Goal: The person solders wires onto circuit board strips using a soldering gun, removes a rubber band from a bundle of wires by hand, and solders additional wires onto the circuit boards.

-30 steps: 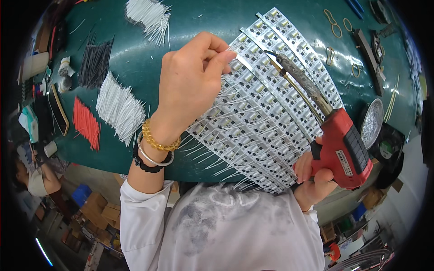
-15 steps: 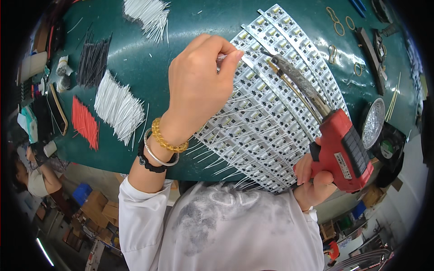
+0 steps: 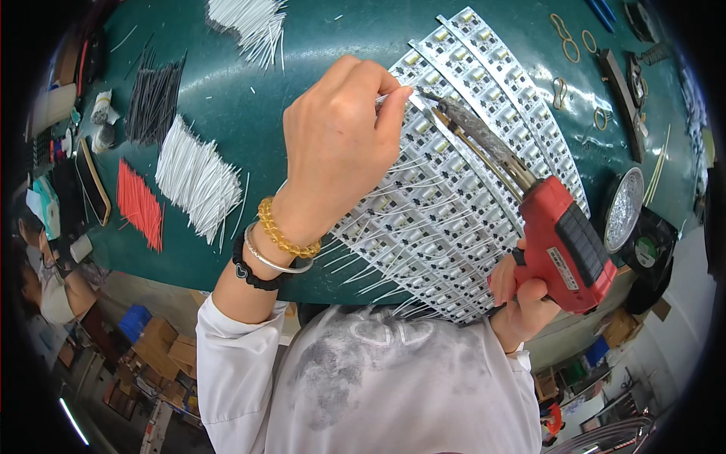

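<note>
My left hand (image 3: 340, 140) is closed in a pinch, thumb against forefinger, at the upper left edge of a panel of LED circuit boards (image 3: 491, 129). A thin white wire seems to run between the fingers, mostly hidden by them. My right hand (image 3: 522, 299) grips a red soldering gun (image 3: 569, 242) by its handle. The gun's dark barrel points up and left, its tip just right of my left fingertips, above the boards. Beside the barrel runs a brass-coloured feed tube. Several white wires (image 3: 408, 200) stick out from the boards' lower left part.
On the green table (image 3: 219, 98) lie bundles of white wires (image 3: 198, 178), black wires (image 3: 155, 98) and red wires (image 3: 140, 204). More white wires (image 3: 249, 26) lie farther off. A round metal dish (image 3: 625, 208) and a black fan (image 3: 655, 242) stand to the right.
The soldering gun has shifted slightly left and its tip is closer to my left fingertips. My left hand has moved a little to the right, still pinching.
</note>
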`<action>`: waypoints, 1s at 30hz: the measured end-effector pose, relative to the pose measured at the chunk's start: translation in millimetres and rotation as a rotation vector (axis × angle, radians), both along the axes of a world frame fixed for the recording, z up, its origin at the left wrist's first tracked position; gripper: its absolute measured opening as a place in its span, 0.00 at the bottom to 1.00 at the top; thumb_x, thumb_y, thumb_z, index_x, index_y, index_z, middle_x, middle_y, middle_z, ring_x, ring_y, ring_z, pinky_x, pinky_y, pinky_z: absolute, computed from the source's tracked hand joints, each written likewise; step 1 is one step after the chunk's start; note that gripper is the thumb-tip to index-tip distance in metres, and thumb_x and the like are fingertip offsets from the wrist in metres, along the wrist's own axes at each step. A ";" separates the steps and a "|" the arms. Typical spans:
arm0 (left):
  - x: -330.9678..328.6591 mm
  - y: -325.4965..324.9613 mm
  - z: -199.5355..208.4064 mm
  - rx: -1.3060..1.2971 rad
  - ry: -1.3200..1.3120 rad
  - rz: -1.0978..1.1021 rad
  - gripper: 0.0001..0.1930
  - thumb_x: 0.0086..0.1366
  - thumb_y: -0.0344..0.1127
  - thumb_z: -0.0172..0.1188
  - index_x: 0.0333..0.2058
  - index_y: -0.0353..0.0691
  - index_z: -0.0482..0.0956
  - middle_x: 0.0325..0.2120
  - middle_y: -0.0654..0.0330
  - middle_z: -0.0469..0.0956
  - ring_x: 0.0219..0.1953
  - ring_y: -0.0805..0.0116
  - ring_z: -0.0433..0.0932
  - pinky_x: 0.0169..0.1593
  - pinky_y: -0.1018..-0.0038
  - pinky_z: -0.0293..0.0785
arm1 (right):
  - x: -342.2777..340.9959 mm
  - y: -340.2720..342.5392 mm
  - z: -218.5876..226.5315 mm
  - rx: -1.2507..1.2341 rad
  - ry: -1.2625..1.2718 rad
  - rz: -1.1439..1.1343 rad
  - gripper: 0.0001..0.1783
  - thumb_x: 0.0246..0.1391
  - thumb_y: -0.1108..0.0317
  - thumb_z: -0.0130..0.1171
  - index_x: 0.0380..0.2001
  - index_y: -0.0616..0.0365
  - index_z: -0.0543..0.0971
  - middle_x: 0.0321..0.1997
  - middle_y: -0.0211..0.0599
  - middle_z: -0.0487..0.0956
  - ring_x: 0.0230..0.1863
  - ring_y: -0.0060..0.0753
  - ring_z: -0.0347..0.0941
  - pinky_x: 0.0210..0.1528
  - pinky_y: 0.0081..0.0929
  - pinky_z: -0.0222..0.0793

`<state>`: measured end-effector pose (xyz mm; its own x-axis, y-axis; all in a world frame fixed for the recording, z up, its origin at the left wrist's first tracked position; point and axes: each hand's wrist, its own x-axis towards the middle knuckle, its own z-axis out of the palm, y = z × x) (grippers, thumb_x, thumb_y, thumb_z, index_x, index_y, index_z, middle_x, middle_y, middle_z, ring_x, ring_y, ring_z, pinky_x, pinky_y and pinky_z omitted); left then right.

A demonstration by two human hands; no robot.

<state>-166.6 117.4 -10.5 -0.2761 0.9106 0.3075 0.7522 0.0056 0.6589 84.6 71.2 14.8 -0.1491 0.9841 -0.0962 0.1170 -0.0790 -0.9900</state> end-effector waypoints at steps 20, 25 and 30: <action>0.8 -0.5 -0.2 0.033 0.048 0.012 0.06 0.54 0.30 0.64 0.23 0.38 0.75 0.20 0.59 0.73 0.19 0.63 0.73 0.22 0.72 0.67 | -12.7 -0.9 11.3 0.019 -0.048 -0.061 0.44 0.47 0.42 0.62 0.46 0.78 0.67 0.08 0.26 0.63 0.07 0.18 0.57 0.11 0.17 0.53; 2.8 -2.2 2.5 0.005 -0.021 0.018 0.07 0.52 0.30 0.64 0.21 0.39 0.74 0.22 0.60 0.73 0.20 0.61 0.73 0.21 0.70 0.66 | -2.1 -1.8 7.7 0.088 -0.094 -0.030 0.45 0.48 0.40 0.59 0.47 0.79 0.65 0.09 0.26 0.63 0.07 0.17 0.57 0.12 0.16 0.53; 10.9 -8.5 5.2 0.028 -0.154 -0.011 0.05 0.50 0.29 0.64 0.21 0.39 0.76 0.29 0.62 0.73 0.25 0.63 0.71 0.30 0.69 0.65 | -2.2 -8.9 15.0 0.034 -0.017 -0.099 0.46 0.49 0.37 0.56 0.48 0.79 0.64 0.09 0.27 0.64 0.08 0.17 0.57 0.12 0.15 0.52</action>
<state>-155.7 108.9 -5.3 -0.3116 0.9058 0.2873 0.6423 -0.0220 0.7661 82.4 62.3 29.7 -0.0495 0.9967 -0.0645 0.1271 -0.0578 -0.9902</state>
